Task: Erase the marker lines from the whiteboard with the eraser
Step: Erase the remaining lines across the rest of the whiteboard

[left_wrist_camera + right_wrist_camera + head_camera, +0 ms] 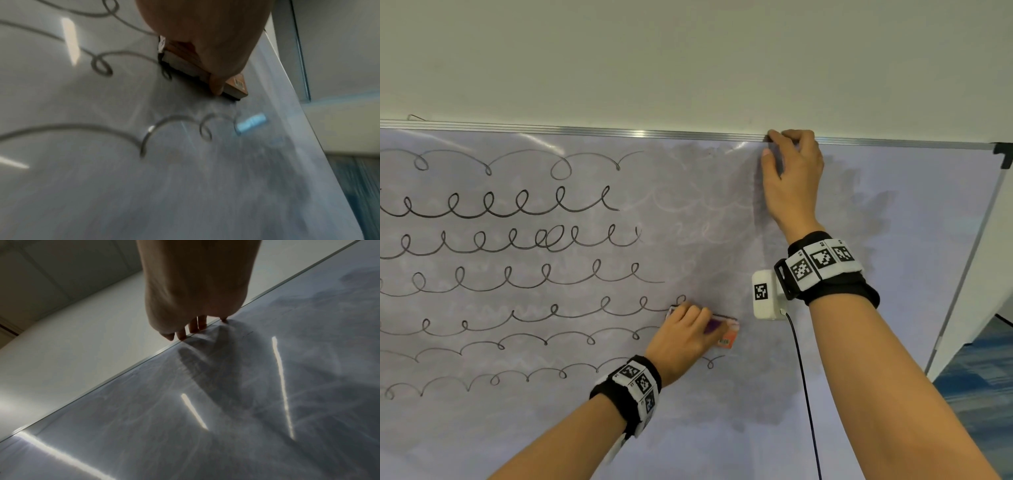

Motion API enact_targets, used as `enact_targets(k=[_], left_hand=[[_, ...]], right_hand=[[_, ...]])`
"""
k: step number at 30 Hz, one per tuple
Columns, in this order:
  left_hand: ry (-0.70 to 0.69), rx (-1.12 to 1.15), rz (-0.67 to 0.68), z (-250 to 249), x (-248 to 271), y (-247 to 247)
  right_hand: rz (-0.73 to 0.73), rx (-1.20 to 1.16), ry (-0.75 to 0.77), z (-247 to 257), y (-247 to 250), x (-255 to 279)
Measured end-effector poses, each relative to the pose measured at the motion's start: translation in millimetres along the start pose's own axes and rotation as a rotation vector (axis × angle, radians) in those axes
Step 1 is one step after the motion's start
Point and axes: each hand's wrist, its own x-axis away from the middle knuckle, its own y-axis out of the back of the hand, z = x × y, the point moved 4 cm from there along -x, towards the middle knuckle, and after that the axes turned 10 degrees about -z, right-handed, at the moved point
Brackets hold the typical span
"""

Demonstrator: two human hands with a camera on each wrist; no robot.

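A wall-mounted whiteboard (pixel 911 212) carries several rows of black looped marker lines (pixel 500 205) on its left half; the right half is smeared grey. My left hand (pixel 685 337) grips a flat eraser (pixel 726 334) with an orange and purple top and holds it against the board at the right end of a lower row of loops. In the left wrist view the eraser (pixel 236 87) has its dark felt on the board just above a looped marker line (pixel 174 120). My right hand (pixel 789 171) holds the board's top frame (pixel 619 131), fingers curled over the frame (pixel 102 380).
A black corner cap (pixel 1003 154) marks the board's upper right corner, and the right frame edge (pixel 962 274) slants down from it. Blue carpet (pixel 983 383) shows beyond. A cable (pixel 804 383) hangs from my right wrist device in front of the board.
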Motion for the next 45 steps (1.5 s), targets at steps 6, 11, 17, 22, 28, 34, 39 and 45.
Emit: enact_targets(k=[6, 11, 17, 22, 28, 34, 39, 45], left_hand=[[-0.312, 0.030, 0.343, -40, 64, -31], [-0.166, -0.009, 0.092, -19, 27, -13], [-0.102, 0.004, 0.077, -9, 22, -8], [-0.270, 0.010, 0.228, -19, 66, -15], [0.121, 0.013, -0.084, 42, 31, 19], [0.198, 0.007, -0.100, 53, 33, 24], [-0.096, -0.018, -0.008, 51, 35, 31], [0.301, -0.027, -0.136, 77, 34, 35]], right_hand=[[0.024, 0.026, 0.001, 0, 2, -1], [0.004, 0.013, 0.003, 1, 1, 0], [-0.016, 0.009, 0.000, 1, 0, 1], [-0.024, 0.010, 0.015, 1, 1, 1], [-0.048, -0.004, 0.006, -2, -2, 2], [-0.051, -0.022, -0.020, 0, -3, 3], [-0.045, -0.004, 0.011, 2, 1, 1], [-0.071, -0.006, 0.039, 0, 0, 0]])
